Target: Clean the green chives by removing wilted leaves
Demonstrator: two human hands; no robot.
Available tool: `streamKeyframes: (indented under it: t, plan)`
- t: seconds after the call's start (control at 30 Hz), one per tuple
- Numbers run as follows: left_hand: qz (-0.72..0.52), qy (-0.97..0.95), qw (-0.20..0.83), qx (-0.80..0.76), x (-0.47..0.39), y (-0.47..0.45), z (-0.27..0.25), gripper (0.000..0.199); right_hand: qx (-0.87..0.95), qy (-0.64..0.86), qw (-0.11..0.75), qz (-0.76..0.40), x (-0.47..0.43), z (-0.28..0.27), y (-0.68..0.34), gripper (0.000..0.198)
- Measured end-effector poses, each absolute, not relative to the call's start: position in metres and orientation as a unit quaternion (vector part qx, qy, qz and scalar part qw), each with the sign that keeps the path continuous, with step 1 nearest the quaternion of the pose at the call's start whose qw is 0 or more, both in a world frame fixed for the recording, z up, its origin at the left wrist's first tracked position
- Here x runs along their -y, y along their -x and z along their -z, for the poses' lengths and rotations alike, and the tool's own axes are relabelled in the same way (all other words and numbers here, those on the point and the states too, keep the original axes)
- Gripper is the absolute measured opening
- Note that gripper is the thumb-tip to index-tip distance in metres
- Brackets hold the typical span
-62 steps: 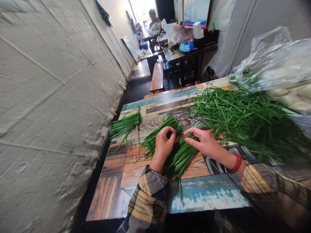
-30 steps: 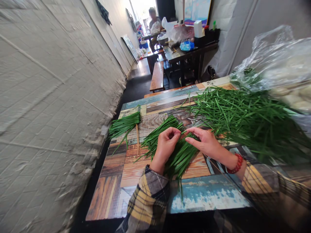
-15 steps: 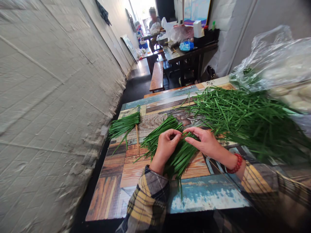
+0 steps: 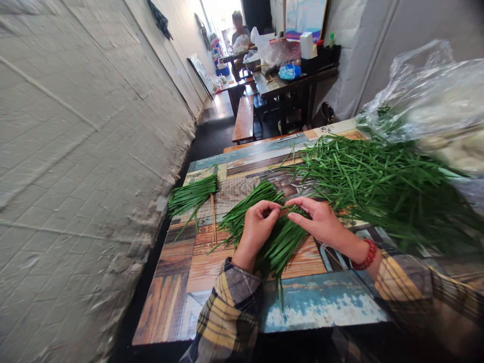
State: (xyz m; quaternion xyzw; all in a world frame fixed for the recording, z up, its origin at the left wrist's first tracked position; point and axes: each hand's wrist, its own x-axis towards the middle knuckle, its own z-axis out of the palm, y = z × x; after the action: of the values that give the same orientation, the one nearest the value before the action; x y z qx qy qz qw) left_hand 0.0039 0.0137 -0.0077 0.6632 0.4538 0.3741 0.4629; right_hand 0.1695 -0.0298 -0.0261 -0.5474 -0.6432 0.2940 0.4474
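Observation:
My left hand [image 4: 260, 224] pinches the end of a thin green stem, which looks like a garlic chive, between thumb and forefinger. My right hand [image 4: 319, 222], a red beaded bracelet at its wrist, curves its fingers and thumb around the chive ends from the other side. Under both hands a row of chives [image 4: 282, 247] hangs toward the table's near edge. Just left of it lies a second row of chives [image 4: 242, 206]. Farther left, a finished-looking flat bundle of chives [image 4: 194, 194] has thin wooden skewers [image 4: 214, 222] sticking out of it.
A large loose heap of chives [image 4: 363, 176] covers the table's right side. Behind it sits a clear plastic bag [image 4: 427, 96] with pale contents. The patchwork-wood table [image 4: 170, 297] runs close to a white brick wall [image 4: 75, 176]. Beyond are a bench [image 4: 244, 118] and a seated person [image 4: 239, 31].
My left fingertips have drawn slightly left, and a short stretch of stem shows between the two hands. The bundles and the heap stay where they were.

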Motion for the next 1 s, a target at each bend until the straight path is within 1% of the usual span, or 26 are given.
streamKeyframes:
  t: [0.13, 0.3, 0.53, 0.7, 1.0]
  plan:
    - [-0.387, -0.637, 0.488, -0.455, -0.0133, -0.0047, 0.0064, 0.012, 0.631, 0.537, 0.463, -0.314, 0.0292, 0.0293, -0.1691, 0.027]
    - [-0.387, -0.637, 0.484, -0.458, -0.0127, -0.0059, 0.0068, 0.011, 0.630, 0.531, 0.463, -0.328, 0.0282, 0.0334, -0.1693, 0.035]
    - [-0.382, -0.642, 0.495, -0.445, -0.0102, -0.0081, 0.0043, 0.013, 0.640, 0.525, 0.461, -0.320, 0.0283, 0.0316, -0.1693, 0.028]
    - [-0.385, -0.656, 0.477, -0.440, -0.0103, -0.0080, 0.0047, 0.011, 0.640, 0.531, 0.459, -0.313, 0.0291, 0.0298, -0.1691, 0.028]
    - [-0.386, -0.703, 0.409, -0.436, -0.0095, -0.0076, 0.0036, 0.008, 0.645, 0.535, 0.446, -0.314, 0.0282, 0.0312, -0.1708, 0.027]
